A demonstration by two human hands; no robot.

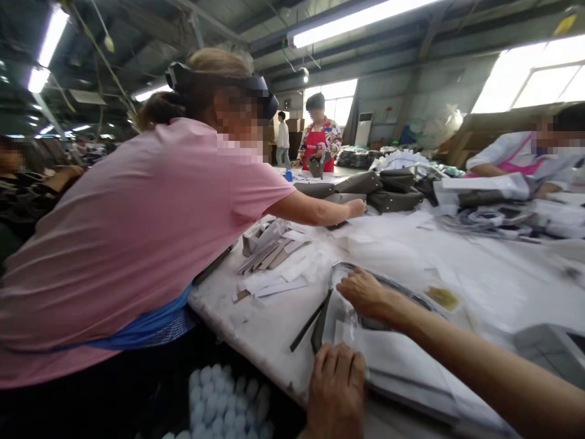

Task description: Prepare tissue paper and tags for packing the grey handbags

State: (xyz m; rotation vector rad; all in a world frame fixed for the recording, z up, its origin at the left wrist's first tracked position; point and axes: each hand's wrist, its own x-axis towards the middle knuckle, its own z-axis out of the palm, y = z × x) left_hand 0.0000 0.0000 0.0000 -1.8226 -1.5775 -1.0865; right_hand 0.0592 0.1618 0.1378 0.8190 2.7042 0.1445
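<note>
The left hand (pixel 337 390) lies flat, fingers spread, on the near edge of a clear, crinkly plastic bag (pixel 340 317) at the front of the white table (pixel 479 280). The right hand (pixel 365 292) reaches across and presses, palm down and fingers loosely apart, on the far side of the same bag; neither hand is closed around anything. Both hands are apart, with the bag between them. The bag is glossy and wrinkled, and a dark, narrow, curved strap (pixel 315 320) shows in it, one thin end sticking out to the left of the bag. A white folded sheet (pixel 402 366) lies under and to the right of the bag.

Left of the bag and farther back lies a fan of flat grey and white card strips (pixel 274 256), some long and rectangular. Beyond the bag, a co-worker in a soft pink shirt (pixel 137 244) leans over the table, one hand (pixel 356 208) stretched toward a stack of boxy, matte grey bags (pixel 379 189). Right of the plastic bag sits a small yellowish patch (pixel 442 297). Far right of it, another person in a white top (pixel 503 155) sits beside coiled grey cords (pixel 479 219).
</note>
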